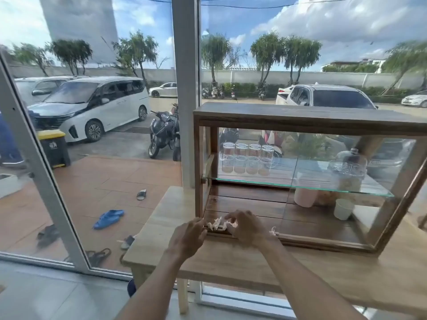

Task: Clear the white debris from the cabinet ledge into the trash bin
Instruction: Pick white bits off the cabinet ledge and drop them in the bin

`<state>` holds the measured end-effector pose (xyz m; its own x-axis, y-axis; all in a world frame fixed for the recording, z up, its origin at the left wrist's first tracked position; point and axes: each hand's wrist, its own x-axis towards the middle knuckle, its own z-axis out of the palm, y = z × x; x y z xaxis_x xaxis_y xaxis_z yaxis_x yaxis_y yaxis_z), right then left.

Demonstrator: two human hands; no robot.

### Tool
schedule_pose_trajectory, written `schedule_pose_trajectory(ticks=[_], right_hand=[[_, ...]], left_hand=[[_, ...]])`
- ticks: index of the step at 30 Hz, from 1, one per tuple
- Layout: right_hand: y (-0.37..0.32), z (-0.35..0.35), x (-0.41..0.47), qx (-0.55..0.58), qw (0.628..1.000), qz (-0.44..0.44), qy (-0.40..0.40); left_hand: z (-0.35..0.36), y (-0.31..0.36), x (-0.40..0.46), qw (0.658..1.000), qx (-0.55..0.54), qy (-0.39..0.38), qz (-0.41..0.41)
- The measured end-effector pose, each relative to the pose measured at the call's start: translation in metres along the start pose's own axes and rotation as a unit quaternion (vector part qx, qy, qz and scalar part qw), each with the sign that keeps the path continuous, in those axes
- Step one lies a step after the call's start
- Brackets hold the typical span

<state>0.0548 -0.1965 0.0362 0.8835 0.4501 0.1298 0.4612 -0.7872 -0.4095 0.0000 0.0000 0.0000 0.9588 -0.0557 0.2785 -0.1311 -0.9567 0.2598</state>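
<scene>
Crumpled white debris [217,224] lies on the front ledge [312,237] of a wooden glass-fronted cabinet [309,118], at its left end. Another small white scrap [273,231] sits on the ledge just right of my right hand. My left hand [188,236] is at the left edge of the debris, fingers curled towards it. My right hand [246,227] is over its right side, with the fingertips touching the white pieces. Whether either hand has a grip on the debris is hidden by the fingers. No trash bin shows indoors.
The cabinet stands on a light wooden table [231,262] against a window. Inside it are glass jars [248,158], a plastic bottle [351,167], a pink container [305,197] and a white cup [343,209]. Outside, a yellow-lidded bin [54,148] stands beside parked cars and scooters.
</scene>
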Motion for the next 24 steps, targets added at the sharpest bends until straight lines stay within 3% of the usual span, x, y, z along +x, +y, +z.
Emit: schedule_pose_trajectory(ticks=[14,24], right_hand=[[-0.005,0.018,0.016,-0.07,0.996,-0.05,-0.031],[0.0,0.025,0.024,-0.085,0.992,-0.088,-0.034]], left_hand=[[0.028,0.003,0.001,0.995,0.079,0.065,0.01],[0.026,0.0,0.012,0.989,0.136,0.045,0.045]])
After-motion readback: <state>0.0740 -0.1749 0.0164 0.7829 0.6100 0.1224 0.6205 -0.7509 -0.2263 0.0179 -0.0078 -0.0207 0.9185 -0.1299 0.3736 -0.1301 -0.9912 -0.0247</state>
